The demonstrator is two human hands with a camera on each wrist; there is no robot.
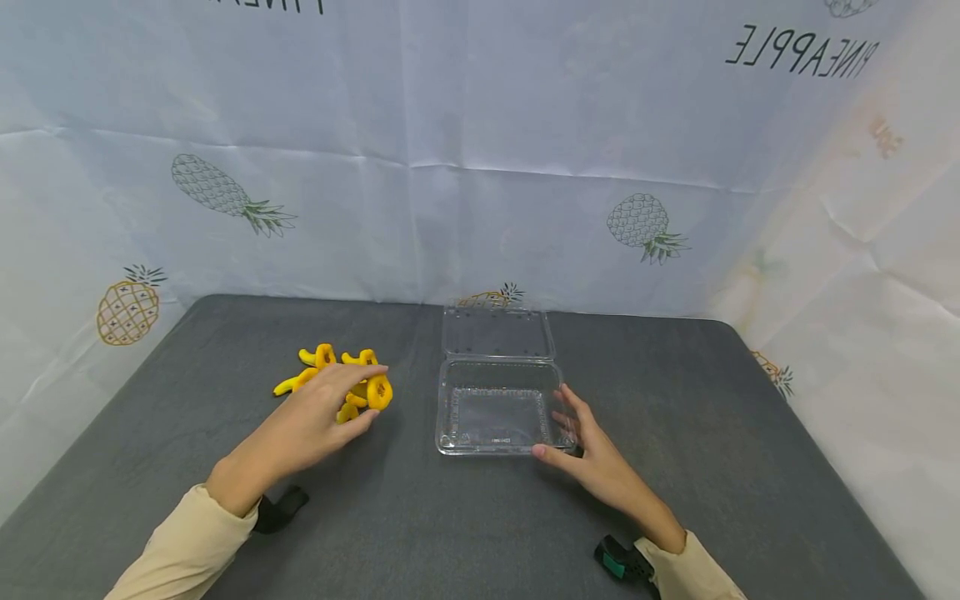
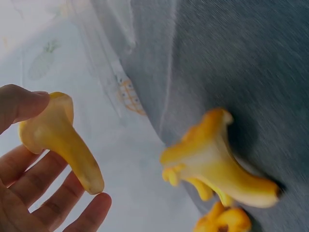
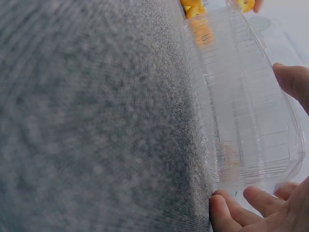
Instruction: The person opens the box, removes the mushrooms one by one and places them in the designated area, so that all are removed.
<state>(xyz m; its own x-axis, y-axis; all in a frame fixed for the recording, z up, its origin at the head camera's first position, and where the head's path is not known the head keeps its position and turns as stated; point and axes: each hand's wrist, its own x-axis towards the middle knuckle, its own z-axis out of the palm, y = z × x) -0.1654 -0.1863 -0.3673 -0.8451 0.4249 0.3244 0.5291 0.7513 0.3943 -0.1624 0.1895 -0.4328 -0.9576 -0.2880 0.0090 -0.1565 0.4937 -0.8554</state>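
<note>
Between thumb and fingers my left hand (image 1: 318, 410) pinches a yellow chanterelle mushroom (image 2: 72, 140), its cap at the thumb and its stem angled past the fingers in the left wrist view. Held this way, it is over the right side of a small group of yellow chanterelles (image 1: 302, 380), partly hidden by the hand. At the middle of the table stands a clear plastic clamshell box (image 1: 491, 412), with its lid (image 1: 497, 335) folded back. My right hand (image 1: 592, 454) grips the box's near right corner, thumb at the front rim and fingers along the right wall.
The dark grey table (image 1: 420, 533) ends at the back against a white curtain (image 1: 465, 225) printed with pineapples. Black straps sit at both wrists, the right one carrying a small device (image 1: 617, 562).
</note>
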